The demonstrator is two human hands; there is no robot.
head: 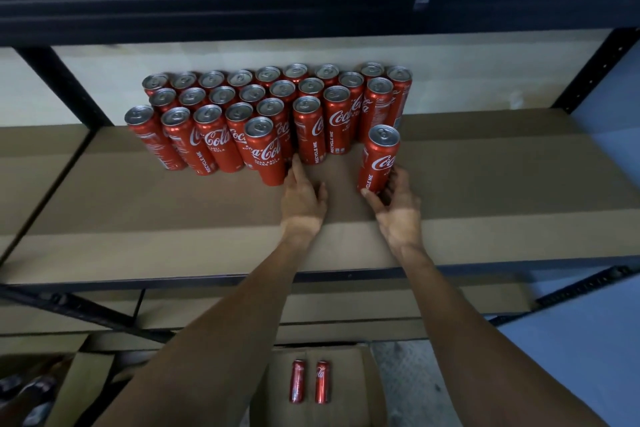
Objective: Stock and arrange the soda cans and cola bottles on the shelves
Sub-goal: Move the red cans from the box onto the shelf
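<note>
Several slim red cola cans (311,107) stand in rows at the back of a cardboard-lined shelf (173,211). One can (265,152) stands in front of the rows; my left hand (303,198) touches its lower right side with straight fingers. My right hand (394,199) grips the base of a separate red can (379,158), which stands apart at the right of the rows. Two more red cans (310,381) lie in an open cardboard box on the floor below.
Black metal shelf posts (65,87) rise at left and right. The shelf's front edge (346,276) runs across the middle. A lower shelf board lies beneath. Another open box (41,388) with dark items sits at bottom left.
</note>
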